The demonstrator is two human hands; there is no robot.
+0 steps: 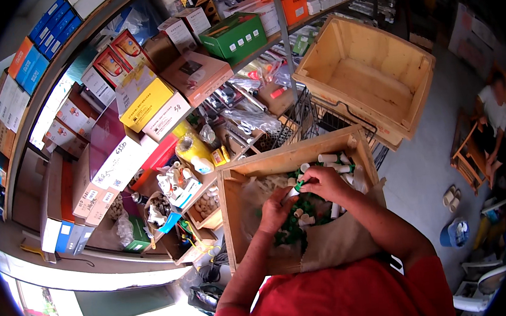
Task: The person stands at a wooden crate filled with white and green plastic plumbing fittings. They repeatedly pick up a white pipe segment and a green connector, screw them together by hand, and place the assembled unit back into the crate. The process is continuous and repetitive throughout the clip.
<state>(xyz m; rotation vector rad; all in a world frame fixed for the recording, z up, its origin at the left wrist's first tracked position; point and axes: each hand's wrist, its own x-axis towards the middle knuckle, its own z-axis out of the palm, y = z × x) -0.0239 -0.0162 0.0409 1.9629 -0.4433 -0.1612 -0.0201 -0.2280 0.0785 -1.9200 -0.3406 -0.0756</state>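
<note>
Over a wooden box (229, 219), both my hands meet at one small part. My left hand (276, 212) is closed around a short white plastic tube (292, 193). At the tube's upper end, the fingers of my right hand (325, 183) pinch a small green plastic piece (298, 186), which touches the tube. Below my hands lie many loose green pieces (292, 236) and white tubes (328, 158), mixed together in the box. Brown sheeting (337, 240) covers the box's near side, and clear plastic film lies at its left. My fingers partly hide the joint between the two parts.
A large yellow plastic tub (372, 83) stands beyond the box at the right, on a wire rack. Shelves on the left hold a green box (233, 39), a yellow carton (144, 101) and other cartons. A person (493, 112) sits at the far right near slippers (451, 198).
</note>
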